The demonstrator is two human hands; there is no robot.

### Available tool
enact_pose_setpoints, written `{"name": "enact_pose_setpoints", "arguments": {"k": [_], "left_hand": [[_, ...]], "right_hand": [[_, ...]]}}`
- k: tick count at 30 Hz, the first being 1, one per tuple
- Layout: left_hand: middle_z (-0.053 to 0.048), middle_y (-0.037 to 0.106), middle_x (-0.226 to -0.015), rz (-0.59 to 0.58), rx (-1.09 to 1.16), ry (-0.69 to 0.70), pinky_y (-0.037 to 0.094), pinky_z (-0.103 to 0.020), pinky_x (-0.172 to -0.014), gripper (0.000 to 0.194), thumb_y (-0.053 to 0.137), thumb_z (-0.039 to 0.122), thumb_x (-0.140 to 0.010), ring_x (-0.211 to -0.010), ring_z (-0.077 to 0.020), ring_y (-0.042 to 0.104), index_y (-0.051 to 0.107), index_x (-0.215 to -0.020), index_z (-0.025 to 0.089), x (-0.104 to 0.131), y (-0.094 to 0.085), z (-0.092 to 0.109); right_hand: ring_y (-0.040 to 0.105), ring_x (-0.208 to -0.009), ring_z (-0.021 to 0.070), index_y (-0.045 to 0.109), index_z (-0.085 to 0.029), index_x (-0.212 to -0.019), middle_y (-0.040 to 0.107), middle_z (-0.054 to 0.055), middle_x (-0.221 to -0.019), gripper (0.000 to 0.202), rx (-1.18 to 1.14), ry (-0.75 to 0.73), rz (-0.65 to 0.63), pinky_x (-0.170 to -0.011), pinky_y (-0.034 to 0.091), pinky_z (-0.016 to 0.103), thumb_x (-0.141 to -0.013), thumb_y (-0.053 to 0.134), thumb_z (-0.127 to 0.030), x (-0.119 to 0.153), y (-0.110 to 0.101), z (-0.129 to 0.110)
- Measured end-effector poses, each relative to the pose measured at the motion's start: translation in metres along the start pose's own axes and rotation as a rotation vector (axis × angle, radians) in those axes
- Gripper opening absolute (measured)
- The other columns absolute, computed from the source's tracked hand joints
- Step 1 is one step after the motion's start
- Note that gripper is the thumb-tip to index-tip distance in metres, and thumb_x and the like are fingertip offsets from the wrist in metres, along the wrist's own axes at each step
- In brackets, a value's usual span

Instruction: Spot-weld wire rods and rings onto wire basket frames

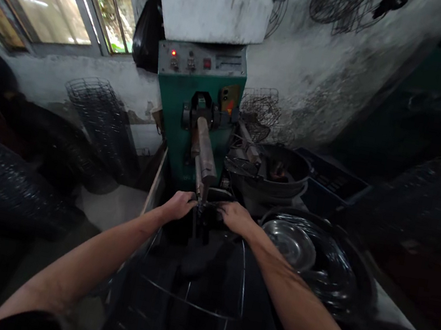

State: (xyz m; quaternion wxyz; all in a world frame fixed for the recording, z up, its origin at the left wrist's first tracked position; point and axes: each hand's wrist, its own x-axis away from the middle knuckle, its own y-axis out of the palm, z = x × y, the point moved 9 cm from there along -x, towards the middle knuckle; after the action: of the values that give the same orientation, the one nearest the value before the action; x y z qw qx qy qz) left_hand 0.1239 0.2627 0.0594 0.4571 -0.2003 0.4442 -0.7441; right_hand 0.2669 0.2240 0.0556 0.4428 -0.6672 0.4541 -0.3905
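My left hand [179,207] and my right hand [235,217] reach forward to the tip of a spot welder's arms [205,154]. Each is closed, its fingers pinching the near-black edge of a wire frame [188,301] on either side of the electrode tip. Thin bright wires of this frame spread back toward my body, over my dark lap. The exact spot between the fingers is dark and hard to make out. Behind the arms stands the green spot welder [171,116], a red light lit on its panel.
A white foam box [216,8] tops the welder, with a black bag [149,33] beside it. Rolled wire mesh [99,126] leans on the left. To the right are a round basin [285,185] and a shiny metal bowl [290,242]. Wire guards [338,4] hang on the wall.
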Motion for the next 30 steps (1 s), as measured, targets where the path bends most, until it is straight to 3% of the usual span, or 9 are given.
{"name": "enact_pose_setpoints", "arguments": {"k": [6,11,18,24,30], "left_hand": [[-0.004,0.067,-0.073,0.013,0.015,0.0,0.045,-0.023,-0.071,0.016,0.056,0.02,-0.085,-0.073,-0.015,0.061,0.062,-0.071,0.013,-0.002,0.001,0.0],[-0.004,0.068,-0.078,-0.028,0.063,-0.003,0.045,-0.023,-0.072,0.014,0.054,0.019,-0.085,-0.078,-0.0153,0.061,0.064,-0.078,0.013,0.0,0.001,-0.002],[-0.002,0.062,-0.065,-0.045,-0.016,-0.101,0.042,-0.023,-0.064,0.019,0.052,0.024,-0.085,-0.065,-0.0135,0.056,0.061,-0.071,0.014,0.026,-0.006,-0.031],[-0.002,0.062,-0.067,-0.055,0.026,-0.184,0.043,-0.022,-0.061,0.019,0.052,0.026,-0.084,-0.066,-0.0136,0.057,0.061,-0.073,0.014,0.032,-0.019,-0.048],[-0.001,0.058,-0.061,-0.106,0.018,-0.282,0.041,-0.021,-0.056,0.017,0.054,0.026,-0.083,-0.062,-0.0132,0.056,0.06,-0.072,0.014,0.03,-0.019,-0.058]], "right_hand": [[0.063,-0.101,0.0198,0.068,-0.024,-0.11,0.07,0.005,-0.108,0.034,-0.037,0.01,0.005,-0.08,0.045,0.024,-0.094,0.038,-0.029,-0.001,0.002,0.001],[0.063,-0.099,0.0214,0.064,-0.019,-0.115,0.069,0.01,-0.108,0.037,0.037,0.047,0.028,-0.079,0.044,0.027,-0.097,0.034,-0.029,0.01,0.0,0.001],[0.067,-0.084,0.0217,0.065,-0.016,-0.103,0.071,0.012,-0.091,0.031,0.138,0.144,0.065,-0.069,0.043,0.027,-0.095,0.037,-0.026,0.031,0.001,-0.001],[0.066,-0.087,0.0235,0.067,-0.018,-0.098,0.071,0.012,-0.093,0.03,0.109,0.066,0.06,-0.07,0.042,0.028,-0.093,0.038,-0.027,0.007,0.0,-0.015],[0.064,-0.094,0.0228,0.068,-0.016,-0.098,0.07,0.013,-0.101,0.029,0.088,0.043,0.01,-0.076,0.043,0.027,-0.09,0.043,-0.027,-0.01,-0.003,-0.013]]}}
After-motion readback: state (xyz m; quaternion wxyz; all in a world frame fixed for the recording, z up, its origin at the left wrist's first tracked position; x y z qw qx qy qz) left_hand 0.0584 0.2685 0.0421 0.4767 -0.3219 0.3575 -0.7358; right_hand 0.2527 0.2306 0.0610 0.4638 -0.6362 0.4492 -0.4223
